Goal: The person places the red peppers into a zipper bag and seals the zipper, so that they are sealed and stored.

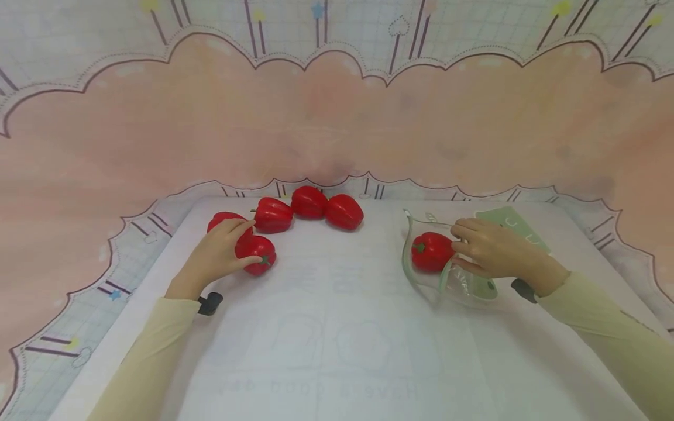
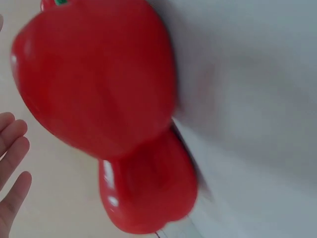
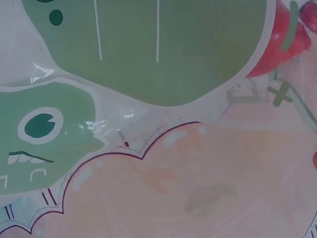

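Observation:
My left hand (image 1: pixel 217 251) is over two red bell peppers at the left, its thumb by the green stem of the nearer pepper (image 1: pixel 257 255). The other pepper (image 1: pixel 225 218) lies partly hidden behind the fingers. In the left wrist view the fingers (image 2: pixel 15 153) stand extended and apart, beside a large pepper (image 2: pixel 94 79). My right hand (image 1: pixel 489 248) pinches the rim of a clear plastic bag (image 1: pixel 421 285) with green print. One red bell pepper (image 1: pixel 432 252) lies inside, near the bag's mouth. Green printed plastic (image 3: pixel 163 59) fills much of the right wrist view.
Several more red bell peppers (image 1: pixel 344 211) lie in a row at the back of the white table (image 1: pixel 326 327). Behind the table hangs a pink patterned cloth (image 1: pixel 316 128). A dark wrist strap piece (image 1: pixel 210 303) shows under the left wrist.

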Demonstrator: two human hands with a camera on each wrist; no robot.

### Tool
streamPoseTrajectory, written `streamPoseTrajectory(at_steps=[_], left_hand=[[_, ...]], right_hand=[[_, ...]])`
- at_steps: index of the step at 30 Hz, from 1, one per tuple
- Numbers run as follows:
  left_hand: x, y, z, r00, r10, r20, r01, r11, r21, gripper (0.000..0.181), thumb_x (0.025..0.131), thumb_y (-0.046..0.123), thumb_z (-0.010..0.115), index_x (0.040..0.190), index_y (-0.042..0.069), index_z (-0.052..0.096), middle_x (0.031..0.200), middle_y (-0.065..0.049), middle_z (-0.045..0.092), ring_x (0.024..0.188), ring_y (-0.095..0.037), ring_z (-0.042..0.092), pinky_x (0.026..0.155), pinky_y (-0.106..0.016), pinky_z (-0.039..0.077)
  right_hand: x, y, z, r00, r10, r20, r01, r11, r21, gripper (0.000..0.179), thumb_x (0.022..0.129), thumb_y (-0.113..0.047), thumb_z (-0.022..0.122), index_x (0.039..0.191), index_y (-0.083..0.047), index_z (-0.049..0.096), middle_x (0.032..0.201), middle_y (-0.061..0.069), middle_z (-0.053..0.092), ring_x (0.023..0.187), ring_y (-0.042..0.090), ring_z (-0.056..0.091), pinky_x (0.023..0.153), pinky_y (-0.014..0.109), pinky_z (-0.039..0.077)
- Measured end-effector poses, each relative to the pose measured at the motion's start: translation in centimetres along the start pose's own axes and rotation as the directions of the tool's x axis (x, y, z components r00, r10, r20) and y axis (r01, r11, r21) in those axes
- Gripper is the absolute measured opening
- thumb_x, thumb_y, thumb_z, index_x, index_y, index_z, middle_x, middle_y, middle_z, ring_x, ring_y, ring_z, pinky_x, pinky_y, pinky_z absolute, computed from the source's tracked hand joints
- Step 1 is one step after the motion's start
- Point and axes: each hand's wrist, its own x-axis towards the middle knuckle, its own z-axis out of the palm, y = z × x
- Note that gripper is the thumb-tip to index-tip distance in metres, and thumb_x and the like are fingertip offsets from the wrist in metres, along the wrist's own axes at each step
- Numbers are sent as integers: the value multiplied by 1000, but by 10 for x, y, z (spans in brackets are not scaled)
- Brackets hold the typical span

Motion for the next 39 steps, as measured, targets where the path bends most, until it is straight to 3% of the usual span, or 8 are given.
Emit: streamPoseTrajectory(at_steps=[7,11,15,25,39], left_hand=[[-10,-8,2,996,-69,61,70,997,-24,82,68,36,82,134,2,47,130,-22,49,122,-40,43,89,-57,49],[-12,-10,4,994,-73,85,75,997,-14,84,66,37,83,134,2,47,131,-23,48,123,-42,43,89,-58,49],[-13,-10,7,994,-63,85,64,998,-10,83,67,38,82,133,1,48,131,-24,49,123,-43,42,90,-59,47],[-6,-5,13,999,-31,19,32,999,-14,80,64,40,84,127,1,54,123,-22,54,116,-39,49,84,-54,53],[-8,-6,10,999,31,40,-32,999,5,74,61,23,87,126,4,57,117,-19,54,111,-34,51,83,-50,55]], right_hand=[[1,0,0,1000,16,25,-16,1000,4,29,64,-24,84,81,-8,67,85,9,64,80,21,60,69,34,58],[2,-1,1,1000,9,13,-9,1000,2,29,64,-24,83,81,-8,66,85,9,63,80,22,59,69,34,58],[3,-1,1,1000,1,6,-1,1000,-1,28,65,-24,83,80,-8,66,85,9,63,79,21,59,68,34,58],[3,0,3,1000,-11,-15,11,1000,10,29,63,-22,83,80,-7,65,84,10,62,78,22,58,67,34,57],[4,-1,3,1000,-2,-16,2,1000,19,27,64,-21,83,79,-7,65,83,8,61,77,21,57,66,32,56]])
